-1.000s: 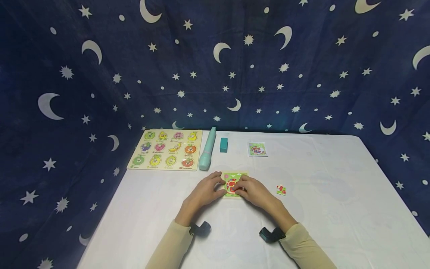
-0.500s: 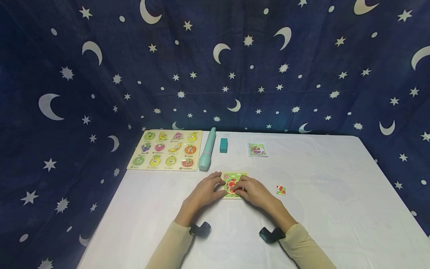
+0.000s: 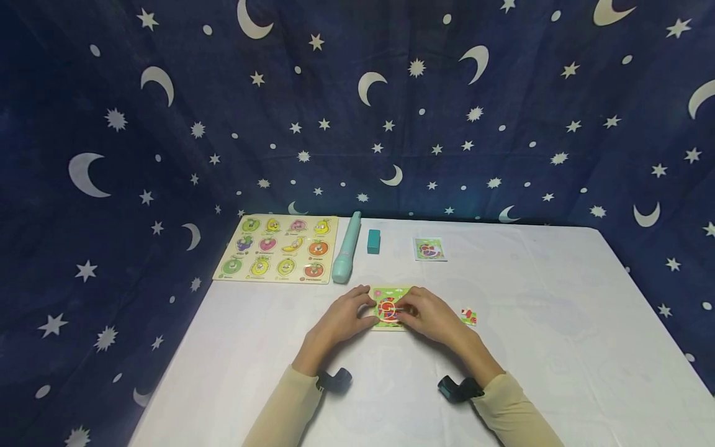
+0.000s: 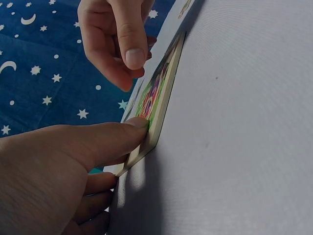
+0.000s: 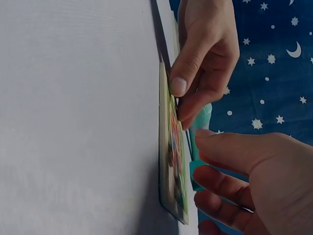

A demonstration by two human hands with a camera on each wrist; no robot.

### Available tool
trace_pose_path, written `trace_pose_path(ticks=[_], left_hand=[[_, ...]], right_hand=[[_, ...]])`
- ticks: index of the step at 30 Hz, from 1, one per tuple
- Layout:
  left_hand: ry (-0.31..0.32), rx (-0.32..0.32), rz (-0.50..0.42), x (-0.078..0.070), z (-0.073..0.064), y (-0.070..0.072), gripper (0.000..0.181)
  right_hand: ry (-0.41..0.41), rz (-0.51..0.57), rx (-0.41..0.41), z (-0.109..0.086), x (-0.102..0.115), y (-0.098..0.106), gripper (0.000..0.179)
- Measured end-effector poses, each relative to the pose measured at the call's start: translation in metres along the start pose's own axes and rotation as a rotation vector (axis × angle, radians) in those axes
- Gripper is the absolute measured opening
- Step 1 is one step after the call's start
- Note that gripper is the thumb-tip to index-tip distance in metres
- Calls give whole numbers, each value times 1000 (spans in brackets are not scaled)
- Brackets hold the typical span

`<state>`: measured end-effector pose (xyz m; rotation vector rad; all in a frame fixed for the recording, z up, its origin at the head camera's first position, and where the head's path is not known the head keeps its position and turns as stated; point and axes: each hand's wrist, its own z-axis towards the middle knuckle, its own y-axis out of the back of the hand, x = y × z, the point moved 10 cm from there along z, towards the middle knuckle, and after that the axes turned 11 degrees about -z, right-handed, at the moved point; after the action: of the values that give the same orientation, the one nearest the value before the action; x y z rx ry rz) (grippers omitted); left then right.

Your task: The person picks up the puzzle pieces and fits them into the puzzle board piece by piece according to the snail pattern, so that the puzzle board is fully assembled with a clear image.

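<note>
A small framed jigsaw puzzle [image 3: 391, 298], green with a red and purple picture, lies flat on the table between both hands. My left hand [image 3: 343, 315] holds its left edge, the thumb on the top face and a finger at the side in the left wrist view. Over the puzzle's right part is my right hand [image 3: 432, 316]. Its thumb and fingers are loosely bent, apart, with nothing between them in the right wrist view [image 5: 264, 181]. A pale bare strip of the frame's bed shows toward the right side. One loose puzzle piece [image 3: 469, 316] lies right of the hand.
At the back left lies a fruit board [image 3: 276, 248], beside a teal microphone-shaped stick [image 3: 346, 248] and a teal block [image 3: 373, 241]. A small picture card [image 3: 429, 249] is behind the puzzle. A starry dark-blue cloth [image 3: 424, 143] hangs behind the white table [image 3: 558, 347].
My right hand has shifted slightly right and its fingers have drawn back from the puzzle's middle, showing more of the picture. My left hand stays at the left edge.
</note>
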<state>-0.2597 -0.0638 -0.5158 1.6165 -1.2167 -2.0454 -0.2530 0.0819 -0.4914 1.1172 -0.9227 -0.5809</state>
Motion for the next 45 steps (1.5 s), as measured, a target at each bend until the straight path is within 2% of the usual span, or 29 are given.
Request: trace_pose_path(ticks=[12, 22, 29, 45], left_hand=[[2, 1, -13, 1, 0, -2, 35], [10, 2, -18, 0, 0, -1, 35], [13, 2, -15, 1, 1, -1, 36], [12, -3, -24, 1, -1, -3, 36]], right_hand=[[-41, -28, -30, -15, -19, 15, 25], [-77, -54, -10, -28, -38, 23, 31], [-76, -78, -38, -39, -51, 28, 33], [-153, -110, 33, -57, -81, 25, 40]])
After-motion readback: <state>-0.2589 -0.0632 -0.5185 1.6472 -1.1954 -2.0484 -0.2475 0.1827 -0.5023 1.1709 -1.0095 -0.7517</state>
